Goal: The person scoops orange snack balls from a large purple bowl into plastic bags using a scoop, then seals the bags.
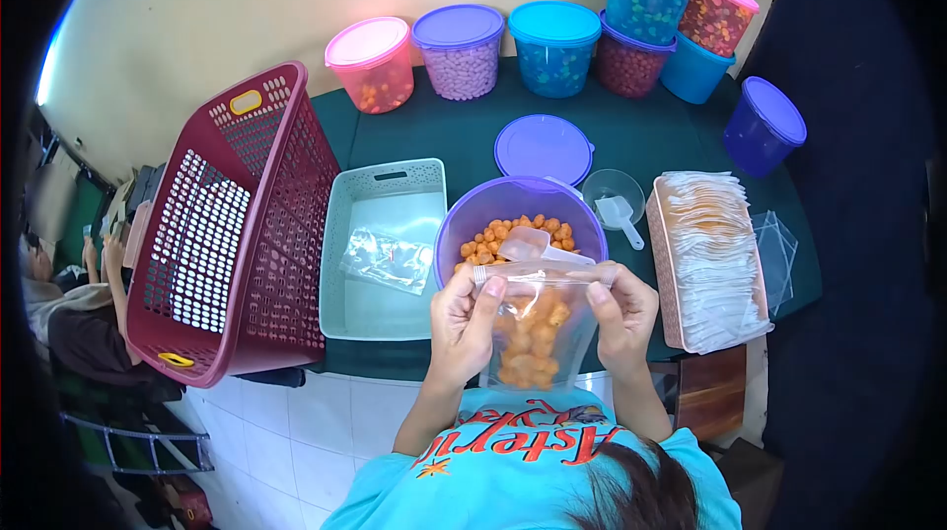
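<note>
My left hand (pixel 462 321) and my right hand (pixel 625 319) each pinch a top corner of a clear zip pouch (pixel 531 338). Round orange snack balls fill its lower part, and it hangs upright in front of my chest. Just beyond the pouch stands a purple tub (pixel 456 219) holding more of the orange snack balls (pixel 483 246). A clear scoop (pixel 528 244) lies on them, its handle pointing right. The pouch hides the tub's near side.
A pale green basket (pixel 335 264) with a clear plastic packet (pixel 390 259) and a tall maroon basket (pixel 271 234) stand left. Right are a bowl (pixel 600 187) with a white scoop (pixel 619 214) and a box of stacked pouches (pixel 710 264). Lidded tubs (pixel 459 51) line the back.
</note>
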`<state>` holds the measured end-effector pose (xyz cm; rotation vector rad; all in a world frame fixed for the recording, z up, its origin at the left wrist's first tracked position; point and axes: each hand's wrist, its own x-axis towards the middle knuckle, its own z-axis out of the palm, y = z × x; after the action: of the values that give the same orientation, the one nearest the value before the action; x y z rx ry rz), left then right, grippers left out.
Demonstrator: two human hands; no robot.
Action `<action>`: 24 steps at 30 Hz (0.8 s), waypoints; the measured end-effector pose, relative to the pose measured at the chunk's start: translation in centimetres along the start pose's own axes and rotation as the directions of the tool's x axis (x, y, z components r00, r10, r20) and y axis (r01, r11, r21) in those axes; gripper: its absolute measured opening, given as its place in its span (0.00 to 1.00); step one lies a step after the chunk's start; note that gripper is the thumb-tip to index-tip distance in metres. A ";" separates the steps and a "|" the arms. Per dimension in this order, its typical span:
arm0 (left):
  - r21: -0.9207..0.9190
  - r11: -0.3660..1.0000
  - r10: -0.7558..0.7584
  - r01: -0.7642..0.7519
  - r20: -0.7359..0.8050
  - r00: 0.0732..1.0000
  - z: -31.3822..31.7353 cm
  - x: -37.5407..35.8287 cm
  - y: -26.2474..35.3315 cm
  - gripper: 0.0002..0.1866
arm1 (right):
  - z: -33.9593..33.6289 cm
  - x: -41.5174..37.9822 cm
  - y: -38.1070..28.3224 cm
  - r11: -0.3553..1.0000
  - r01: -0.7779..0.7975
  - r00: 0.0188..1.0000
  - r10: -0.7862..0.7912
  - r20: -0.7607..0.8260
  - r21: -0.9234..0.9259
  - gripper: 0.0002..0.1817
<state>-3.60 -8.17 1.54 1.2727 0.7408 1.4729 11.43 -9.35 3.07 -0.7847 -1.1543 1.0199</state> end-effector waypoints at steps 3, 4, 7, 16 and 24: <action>0.058 0.998 0.004 0.000 -0.074 0.997 0.8 -0.3 -0.7 0.09 | -1.8 0.3 0.5 0.995 0.007 0.996 0.002 0.085 -0.102 0.07; 0.031 1.000 0.000 0.003 -0.088 0.996 1.0 -0.6 -0.9 0.08 | -2.3 0.3 0.8 0.995 0.004 0.995 0.005 0.097 -0.096 0.07; 0.048 0.999 0.022 -0.017 -0.104 0.994 2.2 -0.9 -0.7 0.07 | -3.2 0.6 1.3 0.973 0.045 0.995 -0.024 0.094 -0.226 0.06; 0.188 0.982 0.014 0.028 -0.219 0.976 3.2 -1.7 -1.2 0.04 | -3.8 1.8 1.5 1.000 0.001 0.970 0.005 0.241 -0.023 0.04; 0.219 0.975 0.057 -0.024 -0.144 0.988 3.4 -1.9 -0.5 0.04 | -3.0 1.5 1.2 0.982 0.096 0.930 -0.030 0.367 -0.164 0.04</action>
<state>-0.30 -10.35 1.33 1.3568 1.0026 1.5659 14.20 -7.45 1.74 -0.7108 -1.5987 1.0433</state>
